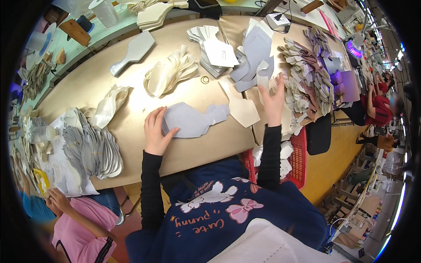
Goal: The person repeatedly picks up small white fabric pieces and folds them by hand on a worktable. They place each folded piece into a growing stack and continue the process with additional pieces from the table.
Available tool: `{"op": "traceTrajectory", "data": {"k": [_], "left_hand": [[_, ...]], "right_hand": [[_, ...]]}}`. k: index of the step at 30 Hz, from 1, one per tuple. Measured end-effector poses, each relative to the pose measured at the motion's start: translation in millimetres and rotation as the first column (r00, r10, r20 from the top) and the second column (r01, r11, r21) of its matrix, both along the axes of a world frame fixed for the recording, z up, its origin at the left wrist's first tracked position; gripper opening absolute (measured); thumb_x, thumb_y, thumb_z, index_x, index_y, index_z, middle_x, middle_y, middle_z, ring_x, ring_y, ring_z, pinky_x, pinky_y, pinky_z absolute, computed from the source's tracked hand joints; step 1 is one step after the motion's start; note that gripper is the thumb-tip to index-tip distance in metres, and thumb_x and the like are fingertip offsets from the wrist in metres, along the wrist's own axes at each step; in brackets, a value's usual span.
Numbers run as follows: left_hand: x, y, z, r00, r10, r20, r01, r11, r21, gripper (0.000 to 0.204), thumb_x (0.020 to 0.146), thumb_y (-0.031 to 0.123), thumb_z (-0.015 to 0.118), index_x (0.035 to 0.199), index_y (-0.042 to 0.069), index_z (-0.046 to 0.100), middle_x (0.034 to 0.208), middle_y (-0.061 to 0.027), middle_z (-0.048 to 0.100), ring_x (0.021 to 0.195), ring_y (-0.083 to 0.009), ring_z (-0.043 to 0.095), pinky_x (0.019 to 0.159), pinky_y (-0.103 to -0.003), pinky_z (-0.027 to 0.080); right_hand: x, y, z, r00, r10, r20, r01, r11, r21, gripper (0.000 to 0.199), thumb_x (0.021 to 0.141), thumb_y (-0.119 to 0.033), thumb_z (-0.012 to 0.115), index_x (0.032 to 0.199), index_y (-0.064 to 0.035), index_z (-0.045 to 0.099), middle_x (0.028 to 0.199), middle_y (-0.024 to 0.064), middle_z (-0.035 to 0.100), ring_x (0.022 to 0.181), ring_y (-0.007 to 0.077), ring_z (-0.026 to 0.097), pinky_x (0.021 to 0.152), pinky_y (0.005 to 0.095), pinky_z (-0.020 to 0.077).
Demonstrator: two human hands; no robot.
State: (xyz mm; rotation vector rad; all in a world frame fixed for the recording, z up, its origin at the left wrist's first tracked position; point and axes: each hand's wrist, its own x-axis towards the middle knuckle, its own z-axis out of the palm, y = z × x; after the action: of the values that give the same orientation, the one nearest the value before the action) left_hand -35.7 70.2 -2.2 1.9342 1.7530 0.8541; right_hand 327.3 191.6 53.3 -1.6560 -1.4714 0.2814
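On the tan padded table lies a grey cut piece point(186, 119), shaped like a shoe-upper pattern, with small pale pieces along its narrow right end. My left hand point(158, 131) rests over its left edge, fingers bent a little and thumb apart. My right hand point(274, 101) is raised at the right, thumb and forefinger spread in a V beside a curled pale piece point(262, 75). Whether the thumb touches that piece I cannot tell. Between my hands sits a cream cut piece point(244, 108). Just beyond my right hand is a fanned stack of grey-blue pieces point(256, 41).
Stacked white pieces point(215, 50), a cream bundle point(171, 72) and a pale template point(135, 51) lie farther back. Grey bundles point(90, 147) fill the left; more bundles point(307, 79) the right. A red basket point(299, 160) stands below the right edge. A pink-shirted person point(85, 219) sits at left.
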Motion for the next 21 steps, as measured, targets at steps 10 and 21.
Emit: {"op": "traceTrajectory", "data": {"k": [10,21], "left_hand": [[6,-1,24,0.91,0.217,0.353,-0.084,0.931,-0.356,0.075,0.065,0.008,0.089,0.131,0.009,0.053,0.109,-0.0064,0.049,0.102,-0.0208,0.051,0.084,-0.035,0.049],[22,-18,52,0.973,0.183,0.137,-0.198,0.975,0.103,0.073,0.073,0.007,0.084,0.14,0.011,0.054,0.134,-0.0145,0.055,0.123,-0.0322,0.053,0.1,-0.041,0.048]], "right_hand": [[-5,-29,23,0.224,0.182,-0.957,-0.294,0.949,0.112,0.031,0.096,-0.006,0.067,0.125,-0.0026,0.057,0.112,0.0068,0.068,0.101,0.0137,0.065,0.092,0.0286,0.0502],[-106,-52,40,0.455,0.206,-0.866,-0.545,0.833,-0.089,0.014,0.1,-0.018,0.068,0.095,-0.0062,0.064,0.082,-0.0056,0.062,0.068,-0.0002,0.051,0.057,0.0194,0.0386]]}}
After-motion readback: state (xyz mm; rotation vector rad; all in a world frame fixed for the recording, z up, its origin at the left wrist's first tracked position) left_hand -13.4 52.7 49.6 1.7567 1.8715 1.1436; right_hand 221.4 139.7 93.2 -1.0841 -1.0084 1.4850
